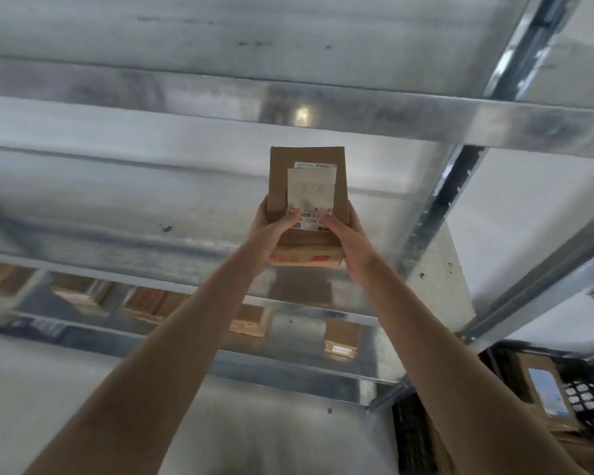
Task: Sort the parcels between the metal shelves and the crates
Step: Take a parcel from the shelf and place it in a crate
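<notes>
A brown cardboard parcel (307,186) with a white shipping label and a handwritten paper slip lies on the middle metal shelf (117,214). My left hand (270,231) grips its left side with the thumb on the label. My right hand (348,240) grips its right side, thumb also on top. Both arms reach forward from the bottom of the view. The parcel's near end shows red print.
Several more cardboard parcels (342,337) sit on the lower shelf (288,375). A black plastic crate (583,395) holding boxes stands at the lower right. Shelf uprights (436,200) rise on the right, and another shelf (220,46) runs above.
</notes>
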The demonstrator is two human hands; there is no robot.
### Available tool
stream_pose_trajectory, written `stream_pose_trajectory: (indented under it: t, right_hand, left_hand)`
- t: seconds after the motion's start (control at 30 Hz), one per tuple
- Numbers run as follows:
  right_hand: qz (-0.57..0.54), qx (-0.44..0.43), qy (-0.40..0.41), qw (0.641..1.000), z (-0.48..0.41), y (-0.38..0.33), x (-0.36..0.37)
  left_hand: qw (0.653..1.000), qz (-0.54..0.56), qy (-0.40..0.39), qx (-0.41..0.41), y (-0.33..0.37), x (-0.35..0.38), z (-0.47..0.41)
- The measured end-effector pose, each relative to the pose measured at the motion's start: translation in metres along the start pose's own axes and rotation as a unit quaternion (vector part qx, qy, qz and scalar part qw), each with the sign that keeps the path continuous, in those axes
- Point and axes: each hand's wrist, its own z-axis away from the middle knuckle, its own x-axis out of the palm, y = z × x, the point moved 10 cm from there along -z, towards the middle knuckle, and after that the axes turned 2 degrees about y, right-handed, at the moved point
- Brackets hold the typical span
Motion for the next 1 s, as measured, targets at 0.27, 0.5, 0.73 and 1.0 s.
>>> stream_pose_trajectory:
  t: [0.27, 0.5, 0.73, 1.0]
  right_hand:
    - [0.003, 0.024, -0.156, 0.987, -0.003, 0.022, 0.233]
    - [0.017, 0.041, -0.315, 0.948, 0.038, 0.061, 0.485]
    - [0.045, 0.054, -0.418, 0.905, 0.074, 0.106, 0.702]
    - [0.053, 0.066, -0.492, 0.867, 0.054, 0.149, 0.916]
  left_hand:
    - [0.992, 0.043, 0.118, 0.019, 0.018, -0.227, 0.046]
    - [0.957, 0.097, 0.271, 0.040, 0.029, -0.463, 0.140]
    - [0.912, 0.104, 0.388, 0.077, 0.033, -0.659, 0.225]
    - [0.866, 0.114, 0.483, 0.060, 0.043, -0.852, 0.239]
